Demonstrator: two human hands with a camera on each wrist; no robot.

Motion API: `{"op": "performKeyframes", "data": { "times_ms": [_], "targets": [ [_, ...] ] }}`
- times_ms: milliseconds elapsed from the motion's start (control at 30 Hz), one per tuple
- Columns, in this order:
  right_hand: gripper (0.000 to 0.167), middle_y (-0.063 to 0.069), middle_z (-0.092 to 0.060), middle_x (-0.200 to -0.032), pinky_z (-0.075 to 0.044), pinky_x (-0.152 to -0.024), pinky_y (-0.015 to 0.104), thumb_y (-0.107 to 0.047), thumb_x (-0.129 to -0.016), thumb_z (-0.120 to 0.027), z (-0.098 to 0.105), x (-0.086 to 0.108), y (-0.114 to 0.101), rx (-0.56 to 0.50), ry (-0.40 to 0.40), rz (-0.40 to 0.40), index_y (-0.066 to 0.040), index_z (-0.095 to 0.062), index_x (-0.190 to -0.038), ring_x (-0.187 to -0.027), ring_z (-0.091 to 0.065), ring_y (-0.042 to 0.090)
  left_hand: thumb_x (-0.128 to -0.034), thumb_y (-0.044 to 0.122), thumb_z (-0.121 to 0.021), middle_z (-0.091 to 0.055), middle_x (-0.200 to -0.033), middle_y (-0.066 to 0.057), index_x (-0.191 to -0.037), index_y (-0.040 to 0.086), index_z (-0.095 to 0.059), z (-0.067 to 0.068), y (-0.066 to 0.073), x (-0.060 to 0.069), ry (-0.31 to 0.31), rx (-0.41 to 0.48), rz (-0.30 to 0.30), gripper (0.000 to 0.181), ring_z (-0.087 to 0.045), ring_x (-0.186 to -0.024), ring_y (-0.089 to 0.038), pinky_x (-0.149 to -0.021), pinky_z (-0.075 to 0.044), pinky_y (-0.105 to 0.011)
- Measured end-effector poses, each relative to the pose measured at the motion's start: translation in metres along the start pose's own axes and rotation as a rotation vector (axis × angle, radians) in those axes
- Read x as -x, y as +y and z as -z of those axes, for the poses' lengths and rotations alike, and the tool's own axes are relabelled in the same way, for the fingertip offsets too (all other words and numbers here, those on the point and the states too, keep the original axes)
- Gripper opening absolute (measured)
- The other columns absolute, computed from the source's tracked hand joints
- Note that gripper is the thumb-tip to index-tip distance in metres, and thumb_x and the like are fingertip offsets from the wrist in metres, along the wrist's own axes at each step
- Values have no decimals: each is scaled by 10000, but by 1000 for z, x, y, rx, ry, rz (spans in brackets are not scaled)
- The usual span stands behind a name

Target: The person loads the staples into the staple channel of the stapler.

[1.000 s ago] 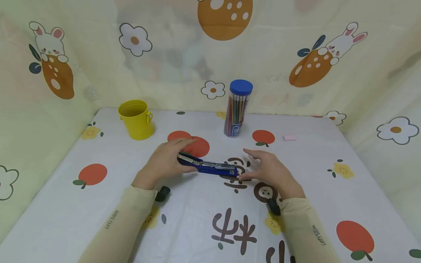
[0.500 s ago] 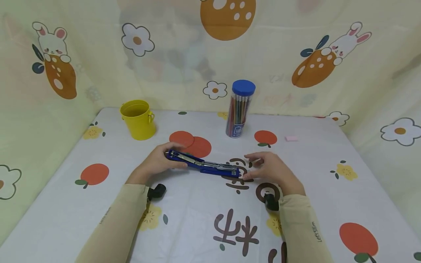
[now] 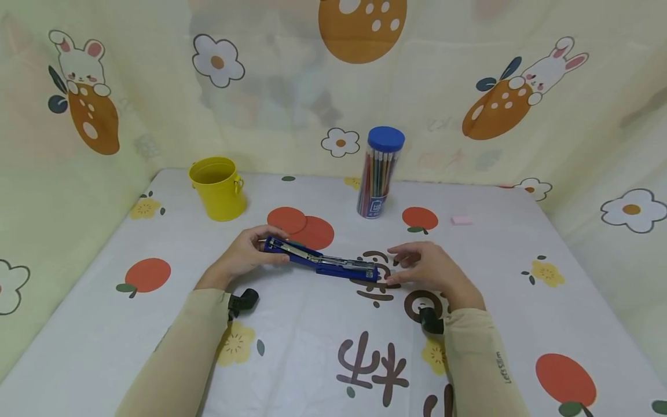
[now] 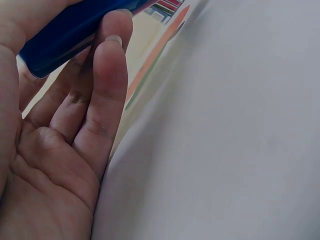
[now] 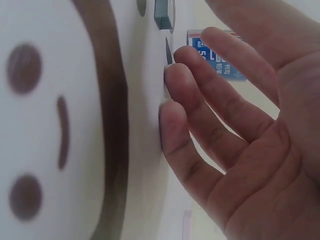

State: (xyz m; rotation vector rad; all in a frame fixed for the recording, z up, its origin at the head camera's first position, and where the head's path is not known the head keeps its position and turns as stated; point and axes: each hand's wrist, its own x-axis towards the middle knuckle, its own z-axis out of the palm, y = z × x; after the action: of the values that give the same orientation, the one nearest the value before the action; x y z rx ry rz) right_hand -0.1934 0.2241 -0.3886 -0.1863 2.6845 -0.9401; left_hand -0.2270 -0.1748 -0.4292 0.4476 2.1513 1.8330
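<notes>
Head view: with the left hand [image 3: 241, 256] pinching one end of the unfolded stapler [image 3: 340, 270], just left of the empty, loosely curved right hand [image 3: 432, 270], a slackened pinch could drop that end.

The stapler [image 3: 339, 272] has a glossy, smooth blue body and shiny metal rails [image 3: 344, 263]. The bucket [image 3: 223, 197], far from the camera, is perhaps smooth painted metal. The pencil jar [image 3: 378, 179] is of clear, shiny plastic. The tablecloth [image 3: 297, 336] shows a smooth, soft sheen, and the sleeves [image 3: 177, 347] are matt cloth.
</notes>
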Motion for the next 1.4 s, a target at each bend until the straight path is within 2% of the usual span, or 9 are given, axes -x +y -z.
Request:
{"op": "performKeyframes", "data": {
  "times_ms": [333, 600, 767, 900, 1133, 1400],
  "targets": [
    [666, 80, -681, -1138, -479, -971, 498, -340, -730, -922, 2, -2, -1, -8, -14, 29, -103, -682, -1304, -1063, -598, 273, -805, 29, -841, -658, -1172, -195, -1278, -47, -593, 1, 0, 1, -3, 11, -16, 539, -681, -825, -252, -748, -556, -283],
    [528, 48, -686, -1091, -511, -908, 453, -285, -768, -903, 3, 0, 2, 3, -10, -34, -151, -728, -1247, -1010, -592, 254, -803, 55, -854, -651, -1194, -169, -1270, -29, -610, 0, 1, -5, -6, -1, -26, 533, -679, -905, -277, -817, -555, -293],
    [452, 32, -700, -1034, -518, -863, 429, -258, -787, -888, 0, 0, 1, 19, -21, 7, -133, -752, -1200, -952, -601, 232, -803, 34, -849, -648, -1195, -179, -1274, -38, -603, 1, 0, -3, -4, 11, -11, 537, -683, -921, -280, -824, -560, -301],
    [420, 30, -716, -1052, -522, -878, 445, -247, -798, -878, -2, 1, 1, 20, -21, 18, -125, -759, -1181, -959, -617, 222, -801, 44, -853, -658, -1189, -179, -1275, -34, -604, 2, -2, 0, -1, 19, -3, 541, -689, -932, -276, -832, -560, -305],
    [359, 25, -710, -1086, -521, -895, 452, -244, -815, -864, -7, 3, 1, 6, -18, -23, -148, -772, -1149, -979, -607, 236, -801, 25, -847, -656, -1184, -185, -1265, -38, -609, 0, -3, 1, -4, 32, -1, 525, -690, -914, -280, -817, -564, -310],
    [244, 15, -695, -1066, -520, -882, 458, -222, -851, -829, -7, 2, 2, 17, -17, 5, -167, -800, -1087, -993, -589, 238, -801, 31, -850, -655, -1187, -185, -1252, -26, -615, 1, -4, 0, 4, 33, 5, 511, -689, -927, -277, -830, -560, -308]
  ]
}}
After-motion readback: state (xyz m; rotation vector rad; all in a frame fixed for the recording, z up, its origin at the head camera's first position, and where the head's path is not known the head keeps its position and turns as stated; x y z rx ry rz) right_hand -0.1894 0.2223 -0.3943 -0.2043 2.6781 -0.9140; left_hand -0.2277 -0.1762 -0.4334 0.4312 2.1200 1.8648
